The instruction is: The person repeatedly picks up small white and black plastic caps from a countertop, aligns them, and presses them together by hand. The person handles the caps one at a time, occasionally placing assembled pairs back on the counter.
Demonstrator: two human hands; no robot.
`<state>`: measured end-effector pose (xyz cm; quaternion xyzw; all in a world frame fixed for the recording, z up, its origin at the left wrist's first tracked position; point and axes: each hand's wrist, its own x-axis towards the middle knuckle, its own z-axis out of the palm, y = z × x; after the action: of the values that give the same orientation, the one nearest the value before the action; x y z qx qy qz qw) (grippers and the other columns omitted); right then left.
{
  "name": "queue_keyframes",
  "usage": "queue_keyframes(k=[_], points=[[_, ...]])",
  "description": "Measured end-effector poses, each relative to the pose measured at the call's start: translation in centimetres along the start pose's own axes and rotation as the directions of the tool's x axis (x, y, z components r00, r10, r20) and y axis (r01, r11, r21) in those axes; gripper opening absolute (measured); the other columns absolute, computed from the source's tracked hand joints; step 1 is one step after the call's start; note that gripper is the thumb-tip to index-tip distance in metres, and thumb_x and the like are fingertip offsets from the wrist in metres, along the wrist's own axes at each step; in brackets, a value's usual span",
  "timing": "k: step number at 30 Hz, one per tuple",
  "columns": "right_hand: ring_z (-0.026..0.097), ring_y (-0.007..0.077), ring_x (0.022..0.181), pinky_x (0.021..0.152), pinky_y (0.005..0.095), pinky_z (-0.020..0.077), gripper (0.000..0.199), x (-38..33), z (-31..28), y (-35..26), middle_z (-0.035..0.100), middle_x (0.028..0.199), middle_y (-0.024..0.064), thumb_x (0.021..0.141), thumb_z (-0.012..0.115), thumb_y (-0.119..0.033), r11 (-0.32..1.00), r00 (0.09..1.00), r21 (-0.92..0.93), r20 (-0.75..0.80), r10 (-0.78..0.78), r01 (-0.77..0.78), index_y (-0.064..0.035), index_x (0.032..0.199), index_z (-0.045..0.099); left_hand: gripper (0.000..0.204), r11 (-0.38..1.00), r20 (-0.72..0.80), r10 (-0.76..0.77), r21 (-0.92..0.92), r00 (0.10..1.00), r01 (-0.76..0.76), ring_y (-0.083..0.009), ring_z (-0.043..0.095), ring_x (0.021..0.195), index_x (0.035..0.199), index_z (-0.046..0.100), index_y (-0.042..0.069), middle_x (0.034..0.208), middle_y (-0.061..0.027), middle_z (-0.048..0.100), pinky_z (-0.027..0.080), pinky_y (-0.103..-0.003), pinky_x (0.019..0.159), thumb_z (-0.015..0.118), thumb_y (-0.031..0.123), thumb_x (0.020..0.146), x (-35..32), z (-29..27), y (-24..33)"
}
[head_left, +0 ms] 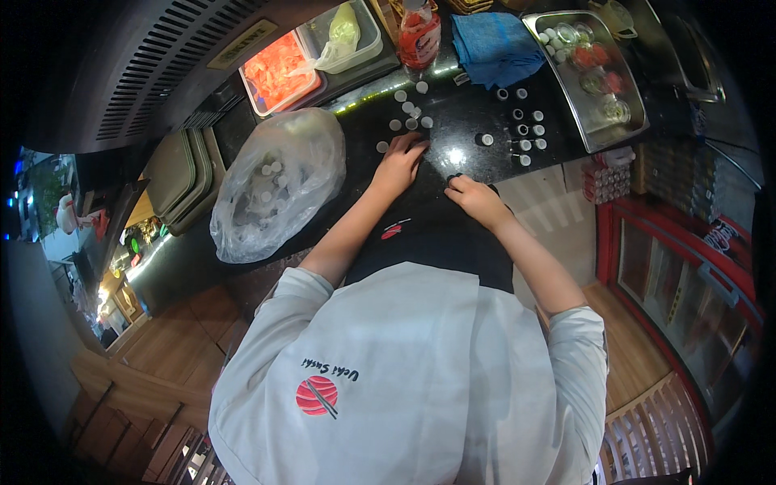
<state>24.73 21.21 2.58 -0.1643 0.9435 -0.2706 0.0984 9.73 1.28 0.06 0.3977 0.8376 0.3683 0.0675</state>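
Note:
My left hand [398,164] is over the black counter, fingers stretched out and slightly apart, close to several loose small white lids [412,123]. Whether a lid lies under its fingertips is hidden. Near the counter's front edge, my right hand [478,200] has its thumb and fingers closed on a small dark container [455,177], mostly covered by the fingers. Further right, several small dark containers with white tops [539,130] stand in rough rows. One more container [484,140] stands apart, nearer my hands. A clear plastic bag [279,190] with white lids inside lies left of my left arm.
At the back left are a tub of pink-orange shreds [279,71] and a clear tub [368,40] holding a bag of green stuff. A red-filled bottle [419,39] and folded blue cloth [499,48] sit behind. A metal tray [625,129] with small clear cups stands right.

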Motion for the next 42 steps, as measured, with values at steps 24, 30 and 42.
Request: queue_keyframes(k=[24,30,42], points=[[0.065,0.0084,0.067,0.064,0.0249,0.0518,0.017,-1.3,-10.4,8.2,0.072,0.072,0.0037,0.085,0.082,-0.014,0.586,0.355,0.676,-0.467,0.81,-0.447,-0.0002,0.093,0.078,0.015,0.979,0.091,-0.076,0.196,0.993,0.057,-0.0328,0.066,0.096,0.1,0.067,0.008,0.105,-0.013,0.064,0.057,-0.043,0.081,0.071,0.019,0.091,-1.4,-1.2,0.8],[0.07,0.0183,0.067,0.069,0.0321,0.0543,0.018,0.2,-10.8,9.1,0.074,0.075,0.0094,0.079,0.083,-0.019,0.55,0.377,0.532,-0.405,0.833,-0.643,-0.0035,0.088,0.079,0.013,0.975,0.105,-0.078,0.214,0.991,0.054,-0.0278,0.068,0.094,0.096,0.075,0.01,0.1,-0.0072,0.066,0.057,-0.04,0.079,0.073,0.022,0.09,-1.2,-1.5,1.3],[0.073,0.0273,0.078,0.074,0.0393,0.0555,0.021,0.8,-11.5,9.3,0.076,0.082,0.0091,0.075,0.088,-0.03,0.398,0.3,0.391,-0.289,0.909,-0.83,-0.0141,0.087,0.081,0.012,0.973,0.091,-0.054,0.229,0.994,0.032,-0.024,0.069,0.087,0.096,0.079,0.015,0.093,-0.0032,0.069,0.058,-0.038,0.074,0.076,0.021,0.087,-1.6,-2.0,1.2]])
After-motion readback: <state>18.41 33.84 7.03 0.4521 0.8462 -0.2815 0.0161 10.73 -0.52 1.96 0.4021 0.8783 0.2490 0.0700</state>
